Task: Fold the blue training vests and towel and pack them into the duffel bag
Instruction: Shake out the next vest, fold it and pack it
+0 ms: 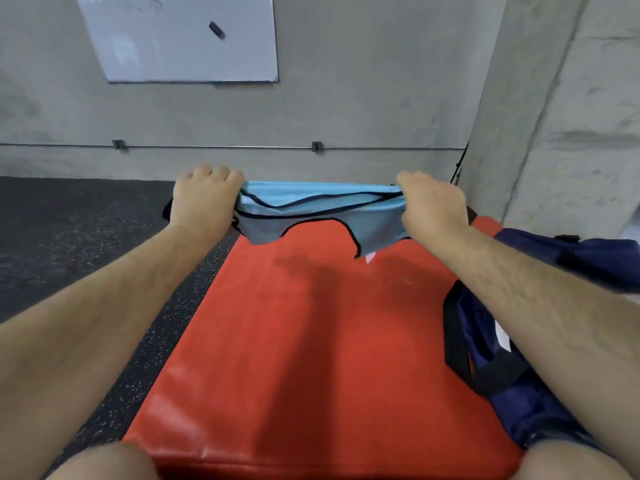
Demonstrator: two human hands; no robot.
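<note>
A light blue training vest (322, 206) with dark trim is stretched in the air above the far end of the red mat (311, 341). My left hand (204, 199) grips its left end and my right hand (433, 202) grips its right end, both arms reaching forward. The vest hangs doubled over, its lower edge dangling just above the mat. A navy duffel bag (502, 375) with black straps lies on the mat's right side, partly hidden under my right forearm. No towel is in sight.
Dark speckled rubber floor (86, 237) lies left of the mat. A concrete wall (346, 98) stands close behind, with a whiteboard (180, 39) and a thin rail (214, 147) on it. A concrete pillar (554, 116) rises at the right. My knees show at the bottom edge.
</note>
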